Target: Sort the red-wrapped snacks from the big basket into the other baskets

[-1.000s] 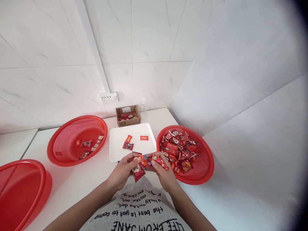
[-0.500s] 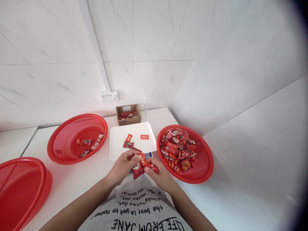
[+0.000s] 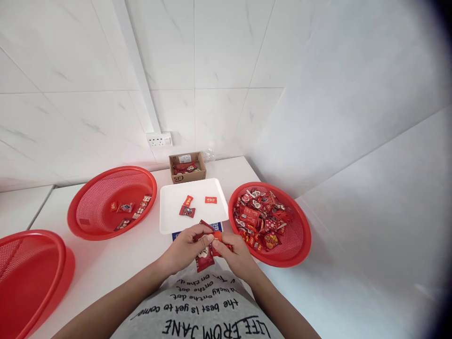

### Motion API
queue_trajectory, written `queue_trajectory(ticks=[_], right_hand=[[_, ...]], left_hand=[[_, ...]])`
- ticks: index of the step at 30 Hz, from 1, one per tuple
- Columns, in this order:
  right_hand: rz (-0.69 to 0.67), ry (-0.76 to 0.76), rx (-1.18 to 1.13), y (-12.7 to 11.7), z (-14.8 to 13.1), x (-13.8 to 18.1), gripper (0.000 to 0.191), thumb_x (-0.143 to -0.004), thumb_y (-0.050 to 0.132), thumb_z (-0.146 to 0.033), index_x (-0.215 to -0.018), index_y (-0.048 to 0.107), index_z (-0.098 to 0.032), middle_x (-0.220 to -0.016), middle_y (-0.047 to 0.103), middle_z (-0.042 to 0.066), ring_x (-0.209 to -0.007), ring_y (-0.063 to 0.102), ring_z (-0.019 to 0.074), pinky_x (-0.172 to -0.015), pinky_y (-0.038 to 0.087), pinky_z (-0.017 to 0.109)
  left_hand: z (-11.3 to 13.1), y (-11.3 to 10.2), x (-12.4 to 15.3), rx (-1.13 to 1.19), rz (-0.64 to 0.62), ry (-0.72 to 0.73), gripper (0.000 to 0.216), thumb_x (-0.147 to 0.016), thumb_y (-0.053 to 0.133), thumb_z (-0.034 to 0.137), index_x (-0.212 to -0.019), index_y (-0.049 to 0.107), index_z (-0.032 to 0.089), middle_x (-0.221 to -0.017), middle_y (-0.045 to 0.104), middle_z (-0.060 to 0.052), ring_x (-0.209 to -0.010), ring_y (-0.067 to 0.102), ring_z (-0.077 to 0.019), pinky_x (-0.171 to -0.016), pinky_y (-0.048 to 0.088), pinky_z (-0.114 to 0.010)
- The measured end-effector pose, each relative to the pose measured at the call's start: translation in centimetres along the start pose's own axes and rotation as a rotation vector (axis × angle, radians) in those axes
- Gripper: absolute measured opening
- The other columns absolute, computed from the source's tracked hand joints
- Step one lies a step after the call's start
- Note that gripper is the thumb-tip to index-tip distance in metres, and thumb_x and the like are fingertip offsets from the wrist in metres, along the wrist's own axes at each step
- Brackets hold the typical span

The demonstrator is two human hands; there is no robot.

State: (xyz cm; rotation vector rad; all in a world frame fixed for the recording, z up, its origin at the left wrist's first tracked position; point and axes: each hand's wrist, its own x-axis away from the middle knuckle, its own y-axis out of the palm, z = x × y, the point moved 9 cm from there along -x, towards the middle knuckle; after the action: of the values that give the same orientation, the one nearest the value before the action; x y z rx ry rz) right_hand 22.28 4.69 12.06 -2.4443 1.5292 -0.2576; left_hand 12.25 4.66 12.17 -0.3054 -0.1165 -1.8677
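Both hands are together at the near edge of the table, in front of my shirt. My left hand (image 3: 187, 247) is closed on a dark red candy packet (image 3: 205, 260) with white lettering, which hangs down below the fingers. My right hand (image 3: 233, 254) pinches a small orange-red candy packet (image 3: 216, 234) against the left thumb, and more red wrapper shows under its fingers. Just beyond them a white tray (image 3: 173, 221) carries several small red packets, among them a flat one (image 3: 211, 200) at the right. A blue printed item (image 3: 221, 226) shows partly under the tray's near edge.
Right of the tray, a red basket (image 3: 306, 240) holds many wrapped candies. Another red basket (image 3: 77, 226) at the left has a few packets in it. A third red basket (image 3: 58, 282) stands nearest on the left. A cardboard box (image 3: 189, 176) with packets sits by the wall.
My hands have drawn closer together, the right fingers and thumb moving up onto the orange-red packet. The dark red packet hangs slightly lower. The view has shifted a little.
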Motion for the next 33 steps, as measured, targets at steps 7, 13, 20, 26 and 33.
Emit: queue_trajectory(ticks=[7, 13, 20, 26, 33], right_hand=[[-0.002, 0.002, -0.082, 0.3, -0.2, -0.1, 0.037, -0.087, 0.042, -0.043, -0.058, 0.038, -0.020, -0.058, 0.038, -0.004, -0.056, 0.035, 0.0108, -0.053, 0.028, 0.024], [-0.043, 0.054, -0.075, 0.3, 0.3, 0.0, 0.034, -0.087, 0.043, -0.044, -0.065, 0.044, -0.019, -0.062, 0.039, -0.003, -0.057, 0.036, 0.0108, -0.053, 0.028, 0.024], [-0.058, 0.129, -0.056, 0.0, 0.4, 0.1, 0.031, -0.086, 0.044, -0.035, -0.059, 0.043, -0.019, -0.057, 0.043, -0.003, -0.056, 0.039, 0.0110, -0.053, 0.030, 0.024], [-0.060, 0.126, -0.093, 0.2, 0.3, 0.3, 0.029, -0.084, 0.047, -0.035, -0.060, 0.043, -0.019, -0.057, 0.041, -0.004, -0.055, 0.037, 0.0104, -0.053, 0.029, 0.024], [-0.011, 0.260, -0.296, -0.1, 5.1, -1.2, 0.026, -0.078, 0.052, -0.040, -0.066, 0.054, -0.018, -0.062, 0.050, -0.002, -0.060, 0.044, 0.0125, -0.057, 0.035, 0.025]], left_hand=[[-0.4, -0.2, 0.1, 0.064, 0.039, -0.030, 0.025, -0.079, 0.058, 0.042, -0.083, 0.065, 0.018, -0.077, 0.062, -0.001, -0.071, 0.054, -0.0143, -0.067, 0.042, -0.024], [-0.8, -1.2, 0.2, 0.227, 0.145, -0.057, 0.027, -0.077, 0.062, 0.045, -0.076, 0.060, 0.018, -0.068, 0.058, 0.003, -0.059, 0.049, -0.0102, -0.057, 0.039, -0.022], [-1.3, 0.4, 0.3, 0.356, -0.002, -0.132, 0.027, -0.074, 0.068, 0.042, -0.080, 0.061, 0.017, -0.073, 0.063, 0.001, -0.067, 0.055, -0.0118, -0.063, 0.042, -0.023], [-1.7, -0.4, -0.1, 0.357, 0.081, -0.112, 0.027, -0.071, 0.071, 0.040, -0.073, 0.061, 0.015, -0.066, 0.060, 0.002, -0.058, 0.051, -0.0092, -0.056, 0.039, -0.021], [-4.8, -0.1, -0.5, 0.611, 0.131, -0.295, 0.027, -0.072, 0.072, 0.038, -0.081, 0.060, 0.016, -0.073, 0.066, 0.000, -0.065, 0.062, -0.0121, -0.065, 0.049, -0.024]])
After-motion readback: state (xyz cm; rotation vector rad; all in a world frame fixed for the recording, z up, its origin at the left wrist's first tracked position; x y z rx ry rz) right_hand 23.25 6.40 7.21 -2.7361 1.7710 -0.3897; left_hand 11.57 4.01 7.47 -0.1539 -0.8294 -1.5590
